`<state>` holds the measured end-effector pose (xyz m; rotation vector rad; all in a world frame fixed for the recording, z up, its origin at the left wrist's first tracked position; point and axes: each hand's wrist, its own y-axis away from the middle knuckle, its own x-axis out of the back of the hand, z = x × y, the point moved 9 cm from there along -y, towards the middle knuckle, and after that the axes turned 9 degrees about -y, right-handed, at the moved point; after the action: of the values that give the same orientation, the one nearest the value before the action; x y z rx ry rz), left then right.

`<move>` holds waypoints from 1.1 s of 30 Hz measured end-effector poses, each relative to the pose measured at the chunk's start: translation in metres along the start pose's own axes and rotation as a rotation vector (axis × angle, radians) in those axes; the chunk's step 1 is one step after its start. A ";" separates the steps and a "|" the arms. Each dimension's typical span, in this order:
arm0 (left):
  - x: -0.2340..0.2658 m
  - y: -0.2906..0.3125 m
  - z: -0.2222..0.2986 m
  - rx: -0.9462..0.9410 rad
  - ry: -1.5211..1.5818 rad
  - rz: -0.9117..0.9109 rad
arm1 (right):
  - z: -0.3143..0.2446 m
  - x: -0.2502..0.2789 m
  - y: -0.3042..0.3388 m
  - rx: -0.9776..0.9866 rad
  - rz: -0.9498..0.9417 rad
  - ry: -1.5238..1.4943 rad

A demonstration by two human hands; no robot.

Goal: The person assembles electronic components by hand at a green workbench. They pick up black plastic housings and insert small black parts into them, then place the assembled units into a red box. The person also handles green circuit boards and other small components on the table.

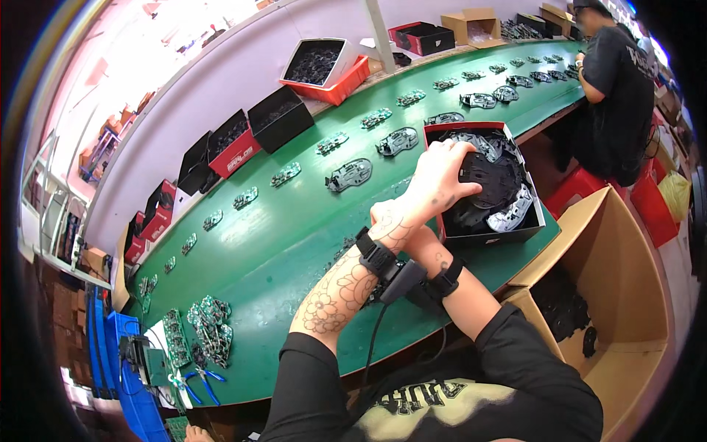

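Observation:
My left hand (440, 180) reaches over the near-left wall of a black-and-red cardboard box (434, 136). Its thumb and fingers are spread at the left edge of a black plastic computer-mouse base (495, 179); I cannot make out a grip on it. Around that base lie more black and grey mouse parts (513, 210). My right hand (377, 212) passes beneath my left wrist. Only a bit of its fingers shows, so what it holds is hidden. Both wrists wear black straps, and a black device (403, 282) with a cable sits by the left one.
Green circuit boards (286, 174) and grey mouse bases (349, 175) line the green belt (265, 243). Boxes of parts (280, 118) stand along its far side. Blue-handled pliers (202, 379) and a board pile (211, 328) lie lower left, near another person's hand (197, 434). A carton (611, 295) stands right; a co-worker (615, 88) is beyond.

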<state>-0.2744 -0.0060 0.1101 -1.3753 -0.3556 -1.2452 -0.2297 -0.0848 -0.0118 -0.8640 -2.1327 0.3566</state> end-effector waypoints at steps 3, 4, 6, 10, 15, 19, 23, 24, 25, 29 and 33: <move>0.024 0.006 -0.003 0.032 0.059 0.042 | -0.015 0.011 0.003 -0.028 0.012 -0.195; 0.034 0.013 -0.008 0.089 0.070 0.016 | -0.031 0.019 0.000 -0.024 0.018 -0.283; 0.073 0.029 -0.013 0.148 0.169 0.123 | -0.033 0.024 -0.013 -0.029 0.158 -0.116; 0.113 0.116 -0.080 0.567 0.790 0.418 | -0.013 0.025 -0.028 -0.032 0.174 -0.190; 0.094 0.256 -0.128 1.008 1.250 0.547 | -0.037 0.023 -0.033 -0.163 0.076 -0.264; 0.079 0.297 -0.127 1.004 1.345 0.382 | -0.051 0.004 -0.029 -0.280 -0.032 -0.539; 0.077 0.295 -0.141 0.977 1.127 0.300 | -0.063 -0.013 -0.025 -0.343 -0.076 -0.702; 0.072 0.295 -0.140 0.990 1.153 0.310 | -0.063 -0.016 -0.024 -0.352 -0.089 -0.732; 0.073 0.293 -0.139 0.968 1.131 0.319 | -0.066 -0.018 -0.025 -0.337 -0.109 -0.746; 0.078 0.295 -0.135 0.932 1.116 0.317 | -0.066 -0.029 -0.021 -0.466 -0.060 -0.841; 0.079 0.295 -0.134 0.894 1.116 0.295 | -0.082 -0.024 -0.029 -0.185 -0.080 -0.607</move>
<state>-0.0666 -0.2339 -0.0165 0.1089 0.0990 -1.1838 -0.1695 -0.1253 0.0422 -0.8412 -2.7892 0.4230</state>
